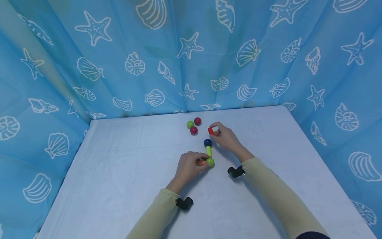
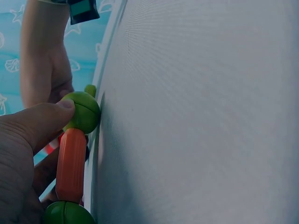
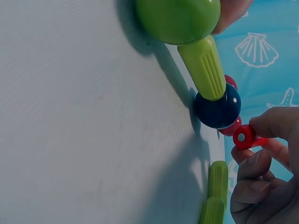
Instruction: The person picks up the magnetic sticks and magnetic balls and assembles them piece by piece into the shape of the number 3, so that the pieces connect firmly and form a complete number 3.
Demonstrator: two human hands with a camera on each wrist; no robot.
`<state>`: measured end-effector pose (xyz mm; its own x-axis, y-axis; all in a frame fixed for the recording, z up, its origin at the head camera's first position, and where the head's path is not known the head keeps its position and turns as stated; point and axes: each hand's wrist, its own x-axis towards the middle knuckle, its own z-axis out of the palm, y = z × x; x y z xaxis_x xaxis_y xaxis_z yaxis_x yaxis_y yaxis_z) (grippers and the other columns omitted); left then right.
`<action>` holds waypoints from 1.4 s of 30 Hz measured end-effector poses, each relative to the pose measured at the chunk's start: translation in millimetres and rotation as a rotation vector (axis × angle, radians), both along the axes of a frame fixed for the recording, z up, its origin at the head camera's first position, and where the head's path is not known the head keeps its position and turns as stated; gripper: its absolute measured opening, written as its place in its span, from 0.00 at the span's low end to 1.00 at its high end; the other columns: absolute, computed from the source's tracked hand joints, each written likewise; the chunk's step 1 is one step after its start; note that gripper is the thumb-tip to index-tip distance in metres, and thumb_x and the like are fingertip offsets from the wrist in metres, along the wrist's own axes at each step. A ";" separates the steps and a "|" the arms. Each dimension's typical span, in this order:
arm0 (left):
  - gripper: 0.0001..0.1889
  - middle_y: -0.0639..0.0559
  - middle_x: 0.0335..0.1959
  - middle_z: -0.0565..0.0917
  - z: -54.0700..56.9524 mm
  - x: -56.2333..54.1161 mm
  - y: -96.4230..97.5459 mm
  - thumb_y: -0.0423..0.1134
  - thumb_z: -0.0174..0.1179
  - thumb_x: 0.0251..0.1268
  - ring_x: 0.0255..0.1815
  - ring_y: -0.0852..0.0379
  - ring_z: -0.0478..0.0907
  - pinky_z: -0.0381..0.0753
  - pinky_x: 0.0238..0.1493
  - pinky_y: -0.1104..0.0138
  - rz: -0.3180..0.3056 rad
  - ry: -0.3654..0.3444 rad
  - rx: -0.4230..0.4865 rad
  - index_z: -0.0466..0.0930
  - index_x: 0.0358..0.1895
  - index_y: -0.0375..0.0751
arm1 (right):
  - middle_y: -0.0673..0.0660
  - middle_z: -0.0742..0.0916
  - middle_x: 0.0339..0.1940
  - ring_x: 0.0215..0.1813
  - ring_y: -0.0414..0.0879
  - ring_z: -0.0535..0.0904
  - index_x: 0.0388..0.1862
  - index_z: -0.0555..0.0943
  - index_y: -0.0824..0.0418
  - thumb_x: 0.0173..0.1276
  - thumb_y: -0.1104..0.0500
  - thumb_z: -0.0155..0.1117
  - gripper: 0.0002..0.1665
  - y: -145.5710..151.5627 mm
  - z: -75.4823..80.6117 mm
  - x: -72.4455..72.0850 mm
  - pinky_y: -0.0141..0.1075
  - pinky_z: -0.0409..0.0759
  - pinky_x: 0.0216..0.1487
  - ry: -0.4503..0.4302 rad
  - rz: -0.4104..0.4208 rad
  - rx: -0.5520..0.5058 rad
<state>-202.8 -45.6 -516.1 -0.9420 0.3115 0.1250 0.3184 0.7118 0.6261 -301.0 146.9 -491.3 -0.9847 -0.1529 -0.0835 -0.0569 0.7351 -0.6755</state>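
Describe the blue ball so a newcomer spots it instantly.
At the white table, a lime rod runs between the left hand and right hand. The blue ball sits at its far end. It alone is dark blue among red balls and green balls.

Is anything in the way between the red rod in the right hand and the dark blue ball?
Nothing visible is. In the head view, only a small open gap separates the red rod in the right hand from the dark blue ball. The nearest red ball sits off to the left, outside that gap.
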 end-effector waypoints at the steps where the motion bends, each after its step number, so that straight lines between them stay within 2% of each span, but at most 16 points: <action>1: 0.15 0.62 0.40 0.88 0.1 0.0 0.1 0.47 0.74 0.61 0.38 0.62 0.73 0.71 0.43 0.66 0.001 -0.001 -0.001 0.89 0.52 0.57 | 0.58 0.83 0.44 0.35 0.52 0.79 0.67 0.69 0.48 0.74 0.53 0.64 0.26 -1.4 0.1 -1.1 0.38 0.79 0.35 -0.006 0.000 -0.003; 18: 0.15 0.62 0.41 0.88 1.4 1.0 -0.8 0.48 0.73 0.62 0.39 0.62 0.73 0.71 0.45 0.65 -0.005 -0.011 -0.001 0.89 0.52 0.58 | 0.58 0.84 0.46 0.44 0.52 0.81 0.67 0.70 0.52 0.73 0.49 0.66 0.28 -15.3 -8.2 -14.7 0.41 0.82 0.47 -0.061 -0.065 -0.053; 35: 0.16 0.62 0.41 0.88 0.4 -0.3 -0.8 0.48 0.73 0.61 0.40 0.62 0.74 0.71 0.45 0.65 -0.006 -0.002 -0.009 0.89 0.52 0.58 | 0.58 0.85 0.44 0.43 0.51 0.81 0.67 0.73 0.54 0.75 0.49 0.63 0.26 -18.7 -13.2 -15.7 0.41 0.80 0.46 -0.066 -0.060 -0.014; 42: 0.16 0.63 0.42 0.88 -1.3 -1.3 -1.0 0.48 0.73 0.61 0.40 0.62 0.74 0.71 0.46 0.64 -0.004 -0.003 -0.011 0.89 0.53 0.58 | 0.59 0.85 0.46 0.44 0.51 0.81 0.69 0.72 0.53 0.75 0.49 0.63 0.26 -18.3 -14.7 -15.3 0.42 0.81 0.49 -0.071 -0.048 -0.018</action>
